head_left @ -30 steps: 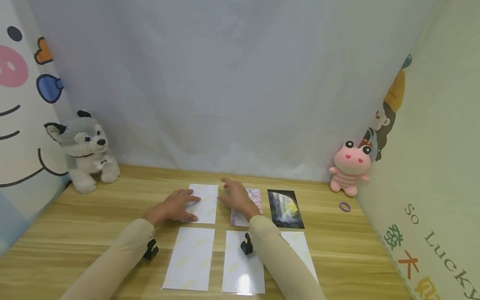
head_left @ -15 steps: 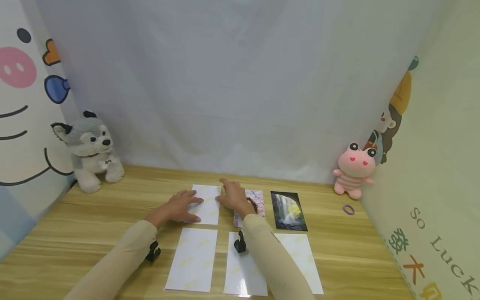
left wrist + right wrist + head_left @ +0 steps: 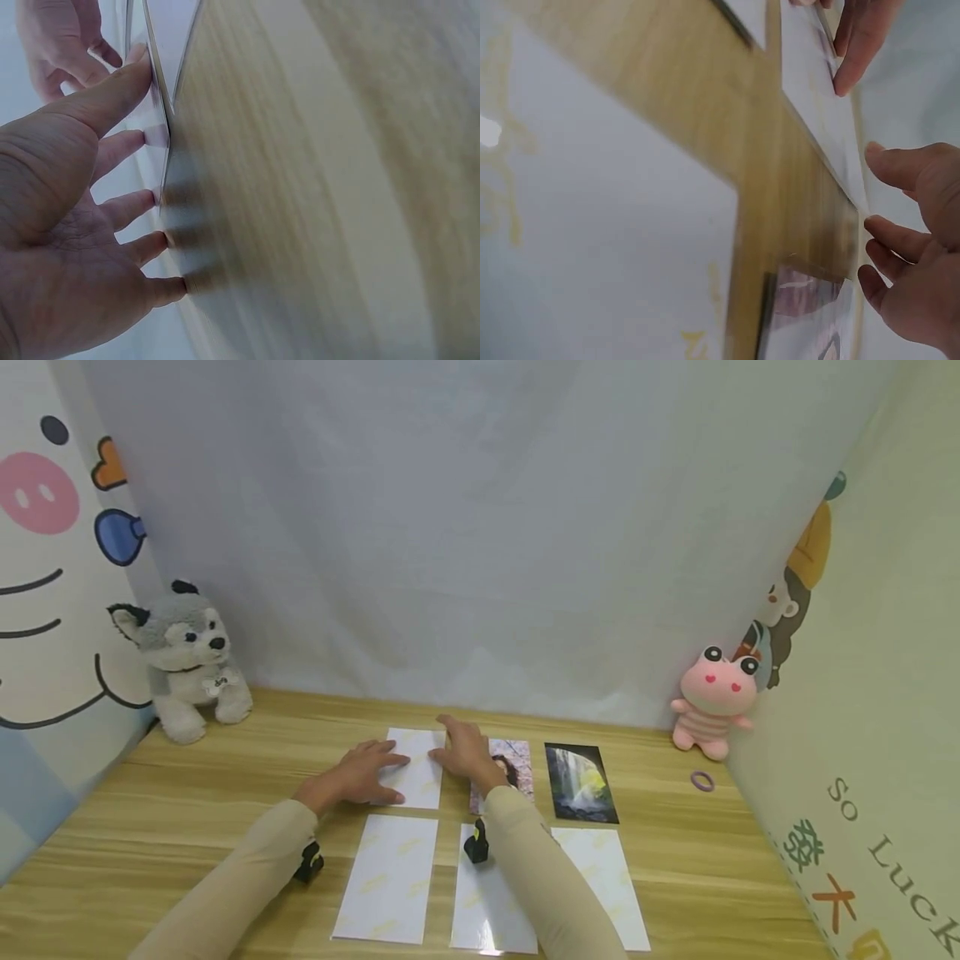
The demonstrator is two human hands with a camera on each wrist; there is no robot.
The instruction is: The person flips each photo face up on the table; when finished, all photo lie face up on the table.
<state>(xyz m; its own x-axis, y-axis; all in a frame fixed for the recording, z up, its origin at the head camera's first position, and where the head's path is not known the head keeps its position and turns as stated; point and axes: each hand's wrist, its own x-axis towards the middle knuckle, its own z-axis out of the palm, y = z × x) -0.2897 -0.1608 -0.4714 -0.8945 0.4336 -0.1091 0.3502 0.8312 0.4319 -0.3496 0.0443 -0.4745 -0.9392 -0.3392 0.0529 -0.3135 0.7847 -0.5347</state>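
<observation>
My left hand (image 3: 363, 774) lies at the left edge of a white card with faint yellow marks (image 3: 416, 768), its spread fingers and thumb touching the card. My right hand (image 3: 463, 752) is beside that card's right edge, fingers relaxed, the thumb near the edge. In the right wrist view, the right fingers (image 3: 907, 244) hold nothing, and whether they touch the card is hard to tell. Partly under the right wrist lies a pink blossom photo (image 3: 521, 768) showing dark hair. A dark waterfall photo (image 3: 581, 782) lies to its right, face up.
Nearer me, three white cards lie in a row: left (image 3: 390, 877), middle (image 3: 487, 906) and right (image 3: 603, 877), the latter two partly behind my right arm. A plush husky (image 3: 195, 664), a pink plush toy (image 3: 712, 702) and a purple ring (image 3: 702, 781) stand or lie farther out.
My right hand has moved slightly left toward the white card, uncovering more of the pink photo. The left hand stays on the card. The head view has shifted a little.
</observation>
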